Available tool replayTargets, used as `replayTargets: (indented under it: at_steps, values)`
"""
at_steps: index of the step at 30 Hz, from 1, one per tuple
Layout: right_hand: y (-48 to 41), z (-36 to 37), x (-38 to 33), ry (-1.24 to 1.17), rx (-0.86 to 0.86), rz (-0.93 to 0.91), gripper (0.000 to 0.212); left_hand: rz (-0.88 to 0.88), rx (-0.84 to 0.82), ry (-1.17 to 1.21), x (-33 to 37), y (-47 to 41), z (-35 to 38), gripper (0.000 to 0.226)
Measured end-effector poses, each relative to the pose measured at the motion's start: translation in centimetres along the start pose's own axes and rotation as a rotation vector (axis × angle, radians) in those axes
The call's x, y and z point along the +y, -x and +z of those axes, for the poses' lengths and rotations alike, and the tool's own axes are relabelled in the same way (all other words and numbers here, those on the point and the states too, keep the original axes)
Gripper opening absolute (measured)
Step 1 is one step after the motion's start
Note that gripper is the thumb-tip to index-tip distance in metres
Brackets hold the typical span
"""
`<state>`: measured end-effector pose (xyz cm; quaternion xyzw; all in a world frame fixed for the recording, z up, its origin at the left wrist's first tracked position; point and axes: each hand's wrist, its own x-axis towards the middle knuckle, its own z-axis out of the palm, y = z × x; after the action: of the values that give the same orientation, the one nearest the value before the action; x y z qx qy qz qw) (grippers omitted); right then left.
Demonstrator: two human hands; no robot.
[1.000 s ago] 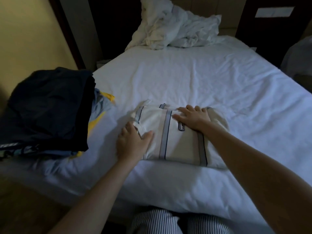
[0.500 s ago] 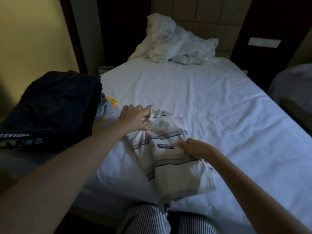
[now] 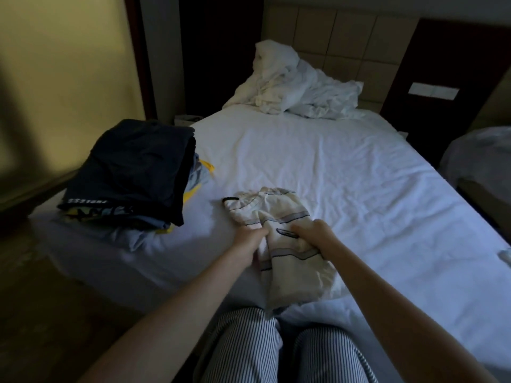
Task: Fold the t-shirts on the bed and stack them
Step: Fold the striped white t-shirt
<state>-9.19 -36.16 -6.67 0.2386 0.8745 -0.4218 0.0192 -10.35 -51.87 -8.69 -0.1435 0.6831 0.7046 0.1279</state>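
A cream t-shirt with grey and dark stripes (image 3: 282, 217) lies partly folded near the bed's front edge, its lower end hanging over the edge toward my knees. My left hand (image 3: 247, 239) grips its left side at the middle. On the shirt's right side my right hand (image 3: 313, 232) grips the cloth, fingers curled into it. A stack of folded shirts (image 3: 132, 172), dark navy on top with yellow and light blue beneath, sits at the bed's left corner, apart from both hands.
The white bed sheet (image 3: 345, 175) stretches back to a rumpled white bedding pile (image 3: 293, 84) by the headboard. A yellow wall is on the left, the floor lies below the left corner, and another bed (image 3: 481, 161) stands at the right.
The shirt went from lying flat and crosswise under both palms to being turned lengthwise and bunched. My left hand came back from the collar end to the middle. Both hands now grip it.
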Motion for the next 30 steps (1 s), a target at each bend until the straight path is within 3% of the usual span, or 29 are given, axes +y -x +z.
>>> replayTargets:
  at_steps: [2,4,8,9,12,15,17,24,30]
  values:
    - [0.2,-0.9,0.0,-0.184,-0.014,0.009,0.043,0.047,-0.021,0.052,1.1,0.3,-0.2,0.031]
    - [0.5,-1.7,0.1,-0.241,0.007,-0.03,0.037,0.142,-0.032,-0.095,2.4,0.2,-1.3,0.034]
    - [2.2,0.0,1.6,-0.073,0.046,-0.114,0.042,0.072,-0.205,-0.318,1.2,-0.9,-3.7,0.012]
    - [2.8,0.7,2.1,-0.07,0.042,-0.121,0.042,0.067,-0.206,-0.325,0.4,-1.0,-4.1,0.015]
    - [4.1,1.6,3.0,-0.165,0.07,-0.152,0.032,0.108,-0.152,-0.307,-0.5,0.4,-4.7,0.057]
    - [5.0,1.2,1.8,-0.316,0.075,-0.198,0.019,0.213,-0.245,-0.281,1.3,2.0,-4.8,0.056]
    - [5.3,0.9,0.5,-0.404,0.052,-0.211,0.018,0.258,-0.319,-0.254,3.3,2.6,-4.9,0.056]
    - [5.0,1.3,-5.8,-0.788,-0.136,-0.159,0.011,0.389,-0.323,-0.248,10.3,-0.2,-8.4,0.044]
    - [3.0,4.9,-17.0,-0.908,-0.29,-0.371,0.023,0.507,-0.181,-0.106,18.7,-2.4,-16.9,0.038]
